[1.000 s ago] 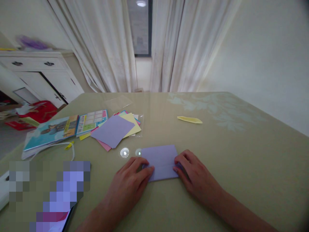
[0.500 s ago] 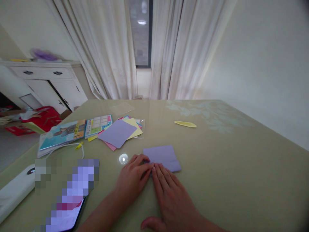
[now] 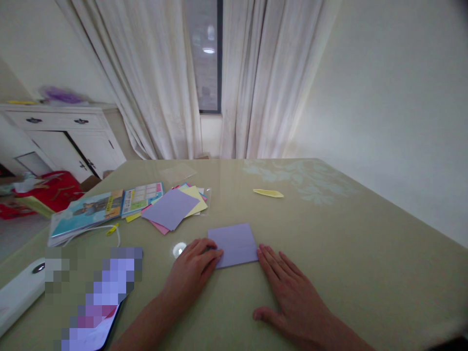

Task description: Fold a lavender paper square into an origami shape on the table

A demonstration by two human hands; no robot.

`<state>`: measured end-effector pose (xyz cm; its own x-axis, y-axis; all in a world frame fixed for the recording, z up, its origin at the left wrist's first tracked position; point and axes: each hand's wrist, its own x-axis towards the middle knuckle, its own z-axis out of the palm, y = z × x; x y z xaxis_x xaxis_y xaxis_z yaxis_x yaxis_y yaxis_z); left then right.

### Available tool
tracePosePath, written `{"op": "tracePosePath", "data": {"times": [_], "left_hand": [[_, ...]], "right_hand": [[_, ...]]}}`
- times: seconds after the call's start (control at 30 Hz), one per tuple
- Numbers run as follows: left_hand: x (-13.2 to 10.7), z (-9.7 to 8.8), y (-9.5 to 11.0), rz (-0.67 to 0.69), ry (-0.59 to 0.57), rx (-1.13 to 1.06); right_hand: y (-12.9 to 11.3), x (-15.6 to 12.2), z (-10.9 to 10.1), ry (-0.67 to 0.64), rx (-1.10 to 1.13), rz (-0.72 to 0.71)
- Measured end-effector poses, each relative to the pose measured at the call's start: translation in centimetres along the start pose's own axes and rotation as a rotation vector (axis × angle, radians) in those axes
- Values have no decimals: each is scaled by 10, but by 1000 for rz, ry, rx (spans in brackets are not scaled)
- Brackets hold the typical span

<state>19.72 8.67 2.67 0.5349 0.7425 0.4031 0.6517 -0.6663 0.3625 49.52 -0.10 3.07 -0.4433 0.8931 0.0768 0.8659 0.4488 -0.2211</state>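
A sheet of purple paper [image 3: 234, 243], folded to a rectangle, lies flat on the table in front of me. My left hand [image 3: 192, 267] holds its left edge, the fingers curled and the thumb over the near left corner. At the paper's near right corner, my right hand [image 3: 292, 285] rests on the table. Its fingers are stretched out flat, the tips touching or just beside the corner, and the thumb is spread away. What lies beneath the left fingertips is hidden.
Coloured paper sheets [image 3: 171, 207] overlap beyond my left hand, next to a booklet [image 3: 95, 212]. A small folded yellow paper piece [image 3: 268, 193] lies farther back. At the left are a partly pixelated phone [image 3: 106, 302], a white device [image 3: 22, 292] and a white cable [image 3: 119, 236].
My right hand has slid right along the purple paper's near edge, away from my left hand. That edge now shows as a straight fold. The whole view has shifted slightly.
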Motion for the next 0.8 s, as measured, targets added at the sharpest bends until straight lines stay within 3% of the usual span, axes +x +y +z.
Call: {"op": "tracePosePath", "data": {"times": [0.23,0.4,0.47,0.57,0.8], "left_hand": [[17,-2,-7,108,-115,6],[39,3,-5,-23,-42,72],[38,0,1,-37,-46,63],[27,-5,6,48,-113,12],[15,0,-8,161,-204,-29]], "right_hand": [[-10,17,-9,-11,50,-78],[-32,39,-27,-11,87,-136],[-36,48,-32,-32,79,-133],[-36,60,-34,-57,145,-149],[-11,67,-28,-79,267,-284]]}}
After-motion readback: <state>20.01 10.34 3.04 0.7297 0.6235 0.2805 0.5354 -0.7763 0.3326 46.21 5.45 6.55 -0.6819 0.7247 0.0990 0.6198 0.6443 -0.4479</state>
